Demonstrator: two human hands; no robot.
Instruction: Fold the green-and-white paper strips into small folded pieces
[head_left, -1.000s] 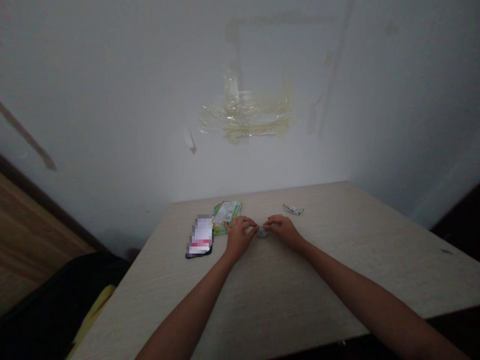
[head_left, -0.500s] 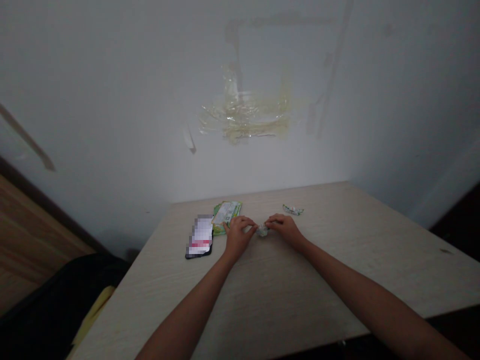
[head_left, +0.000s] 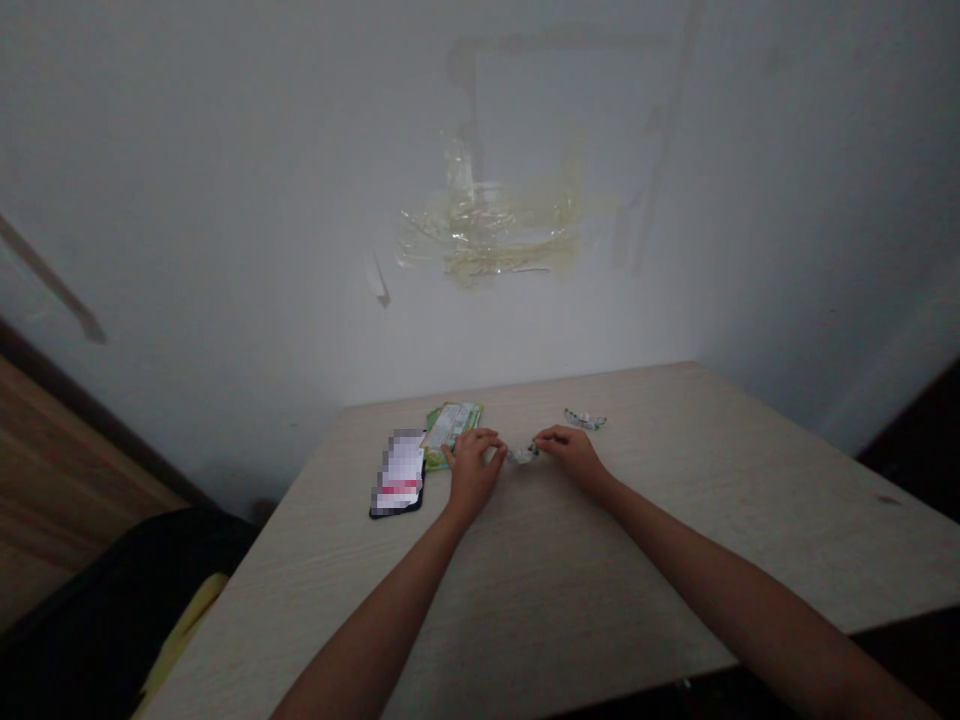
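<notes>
Between my hands is a small crinkled candy wrapper (head_left: pixel 523 455), clear with green marks; whether a candy lies inside cannot be made out. My left hand (head_left: pixel 474 470) pinches toward its left end with thumb and fingers. At the right end, the fingertips of my right hand (head_left: pixel 571 452) are closed on the wrapper. A similar green-and-clear wrapper piece (head_left: pixel 586 419) lies on the table just beyond my right hand. Green-and-white printed packets (head_left: pixel 452 424) sit partly behind my left hand.
A phone (head_left: pixel 399 475) with a blurred-out screen lies left of the packets. The pale wooden table (head_left: pixel 600 620) meets a wall (head_left: pixel 300 200) bearing old clear tape (head_left: pixel 495 225). Dark and yellow cloth (head_left: pixel 187 620) is beside the table's left edge.
My hands have drawn slightly apart, the left one moving a little left. The wrapper between them is stretched wider and flatter than before.
</notes>
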